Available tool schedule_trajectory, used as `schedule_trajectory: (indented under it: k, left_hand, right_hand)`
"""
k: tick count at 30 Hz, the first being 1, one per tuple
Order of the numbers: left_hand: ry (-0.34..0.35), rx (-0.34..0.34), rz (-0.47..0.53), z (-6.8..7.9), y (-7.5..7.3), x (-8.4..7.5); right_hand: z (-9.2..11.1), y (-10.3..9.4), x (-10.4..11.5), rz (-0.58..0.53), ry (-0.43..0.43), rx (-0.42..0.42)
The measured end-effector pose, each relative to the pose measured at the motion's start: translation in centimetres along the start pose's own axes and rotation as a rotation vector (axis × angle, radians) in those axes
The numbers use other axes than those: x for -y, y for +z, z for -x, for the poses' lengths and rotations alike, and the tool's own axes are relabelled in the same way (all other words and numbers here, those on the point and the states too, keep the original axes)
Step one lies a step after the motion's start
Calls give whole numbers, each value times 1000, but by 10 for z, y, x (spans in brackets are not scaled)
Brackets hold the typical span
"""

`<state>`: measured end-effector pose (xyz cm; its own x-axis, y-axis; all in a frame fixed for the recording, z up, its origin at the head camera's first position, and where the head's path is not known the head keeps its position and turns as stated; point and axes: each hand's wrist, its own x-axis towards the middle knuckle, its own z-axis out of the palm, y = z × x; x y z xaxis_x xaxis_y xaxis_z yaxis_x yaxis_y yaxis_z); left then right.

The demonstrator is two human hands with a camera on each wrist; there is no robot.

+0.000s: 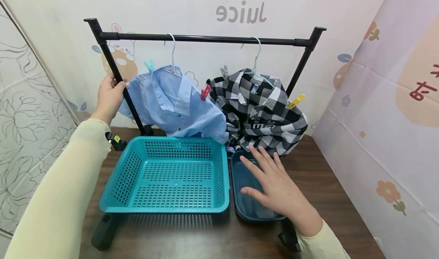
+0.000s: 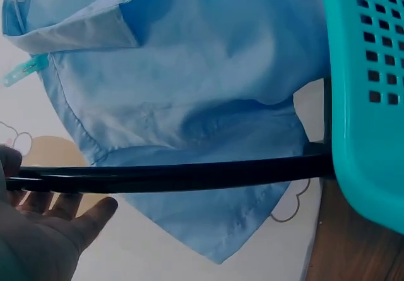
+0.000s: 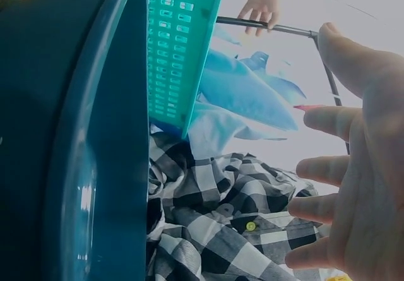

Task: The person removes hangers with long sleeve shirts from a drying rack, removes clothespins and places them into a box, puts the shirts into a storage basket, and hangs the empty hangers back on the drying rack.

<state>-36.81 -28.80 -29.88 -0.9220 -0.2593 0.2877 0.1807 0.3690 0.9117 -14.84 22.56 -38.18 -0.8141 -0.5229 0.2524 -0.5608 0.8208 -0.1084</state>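
A black clothes rack [image 1: 205, 38] carries a light blue shirt [image 1: 168, 102] and a black-and-white checked shirt [image 1: 264, 98], each on its own hanger. My left hand [image 1: 110, 95] holds the rack's left post, thumb on one side and fingers on the other, as the left wrist view also shows. Over the dark blue bin [image 1: 245, 198], my right hand [image 1: 274, 184] hovers with spread fingers and nothing in it. Clothespins sit on the shirts: a light blue one [image 1: 149, 65], a red one [image 1: 205, 92], a grey one [image 1: 224, 73] and a yellow one [image 1: 296, 101].
A teal basket [image 1: 164, 209] stands in front of the blue shirt, left of the bin. Beneath its front left corner a black rack foot [image 1: 107, 230] sticks out. Printed cloth walls [image 1: 377, 137] border the brown table [image 1: 178, 240] at the back and right.
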Motion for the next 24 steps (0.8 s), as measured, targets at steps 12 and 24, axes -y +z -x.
schedule_trajectory:
  k: [12,24]
  left_hand:
    - [32,64,30,-1,1,7]
    - [9,49,19,-1,-2,8]
  right_hand:
    - [-3,5,2,-22,-23,-7]
    - [-22,3,-1,-81,-35,-23]
